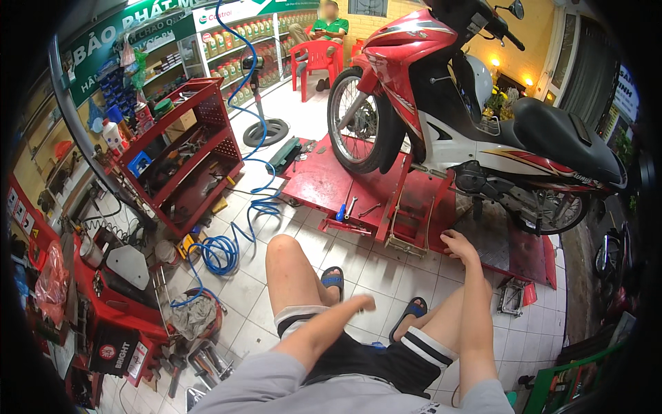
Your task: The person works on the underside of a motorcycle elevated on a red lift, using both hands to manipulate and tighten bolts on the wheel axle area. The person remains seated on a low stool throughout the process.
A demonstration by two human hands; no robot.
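My left hand (358, 304) hangs over my lap between my knees, its fingers smeared by motion. My right hand (455, 243) is raised at the edge of the red lift platform (310, 186), fingers loosely bent and apart, seemingly holding nothing; whether it touches the platform I cannot tell. Above it, a red, white and black scooter (386, 90) stands on the lift. A blue-handled tool (340, 212) and wrenches (369, 210) lie left of my right hand on the platform.
Left are a red tool cart (186, 200), coiled blue hose (221, 255) and a cluttered red stand (138, 303). Behind are tyres (265, 131), shelves of bottles (227, 41) and a seated person (329, 27) in a red chair. A green metal frame (572, 372) is at lower right.
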